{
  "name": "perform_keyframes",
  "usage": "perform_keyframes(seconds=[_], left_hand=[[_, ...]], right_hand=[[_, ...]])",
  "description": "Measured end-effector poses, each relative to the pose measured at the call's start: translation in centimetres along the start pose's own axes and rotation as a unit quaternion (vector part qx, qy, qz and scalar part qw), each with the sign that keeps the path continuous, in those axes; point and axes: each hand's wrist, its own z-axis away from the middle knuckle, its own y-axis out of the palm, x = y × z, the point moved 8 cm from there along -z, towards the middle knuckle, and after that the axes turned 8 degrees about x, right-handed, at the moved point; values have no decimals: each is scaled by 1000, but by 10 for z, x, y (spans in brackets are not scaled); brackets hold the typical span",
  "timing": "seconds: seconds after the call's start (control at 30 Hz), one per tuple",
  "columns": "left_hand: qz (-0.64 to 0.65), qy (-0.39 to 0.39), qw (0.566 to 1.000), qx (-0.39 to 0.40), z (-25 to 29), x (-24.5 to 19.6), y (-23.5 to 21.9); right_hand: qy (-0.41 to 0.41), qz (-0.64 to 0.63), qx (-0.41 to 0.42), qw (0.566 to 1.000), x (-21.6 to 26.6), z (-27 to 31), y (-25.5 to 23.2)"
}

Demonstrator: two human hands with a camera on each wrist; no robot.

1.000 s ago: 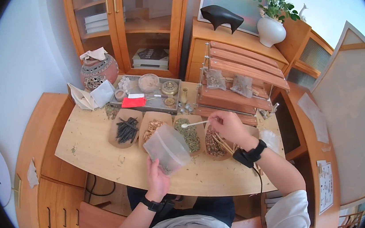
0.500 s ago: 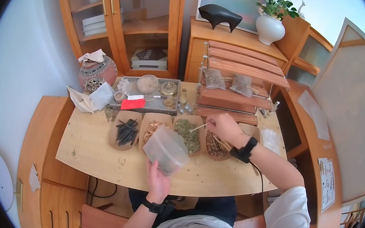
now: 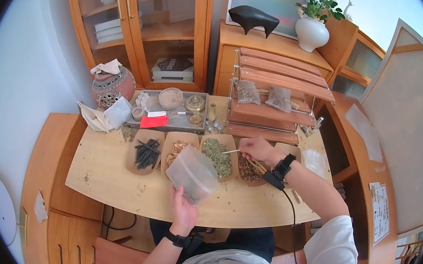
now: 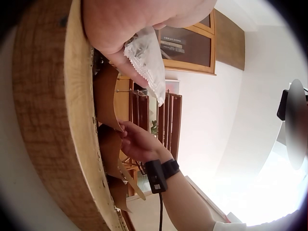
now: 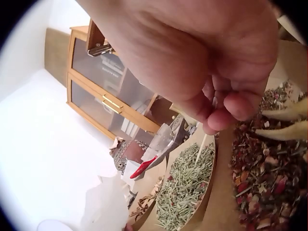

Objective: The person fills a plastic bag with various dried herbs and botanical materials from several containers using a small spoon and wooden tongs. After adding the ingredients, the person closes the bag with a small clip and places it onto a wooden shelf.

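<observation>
My left hand [image 3: 183,213] holds a translucent plastic bag [image 3: 192,172] from below, tilted over the front of the wood-chip tray. In the left wrist view the bag's zigzag edge [image 4: 144,79] shows beside the palm. My right hand [image 3: 259,150] pinches the thin handle of a small spoon [image 3: 231,151] between thumb and fingertips. The spoon's head is sunk in dried green herbs [image 5: 185,185] in a brown paper tray [image 3: 234,170], hidden among them. Below the right hand, wooden tongs [image 5: 284,131] rest in a tray of reddish dried petals [image 5: 262,183].
Trays of black strips [image 3: 146,154] and wood chips [image 3: 176,149] stand to the left. Behind them a grey tray [image 3: 170,127] carries a red packet [image 3: 153,121] and small brass pots. A slatted wooden rack [image 3: 271,115] stands at the back right, with a clay pot [image 3: 113,85] back left.
My right hand has lowered slightly, taking the spoon from above the green herbs down into them. My left hand and the bag have stayed nearly still.
</observation>
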Motion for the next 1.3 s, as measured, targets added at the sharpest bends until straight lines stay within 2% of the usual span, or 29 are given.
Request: perform_keyframes(seconds=[0.07, 0.43, 0.67, 0.77, 0.87, 0.97, 1.07, 1.17, 1.27, 1.3], left_hand=[[-3, 4, 1000, 2, 0, 0, 1], [9, -10, 1000, -2, 2, -1, 3], [0, -7, 1000, -7, 1, 0, 3], [12, -19, 1000, -2, 1, -2, 9], [10, -13, 1000, 1, 1, -2, 8], [13, -9, 1000, 6, 1, -3, 7], [8, -9, 1000, 2, 2, -4, 10], [-5, -5, 1000, 0, 1, -5, 11], [-5, -8, 1000, 2, 2, -6, 11], [-3, -9, 1000, 2, 3, -5, 11]], right_hand=[[27, -28, 19, 999, -3, 1, 4], [5, -120, 46, 992, -9, 3, -2], [-25, -136, 51, 989, 42, 41, 5], [-66, -34, 49, 996, 66, 56, 21], [-189, 178, -41, 965, 85, 69, 21], [-204, 161, -92, 961, 89, 74, 4], [-185, 260, -165, 933, 76, 65, -18], [-206, 336, -207, 895, 54, 51, -23], [-111, 248, -97, 958, 31, 32, -14], [-94, 176, -68, 977, 20, 25, -11]])
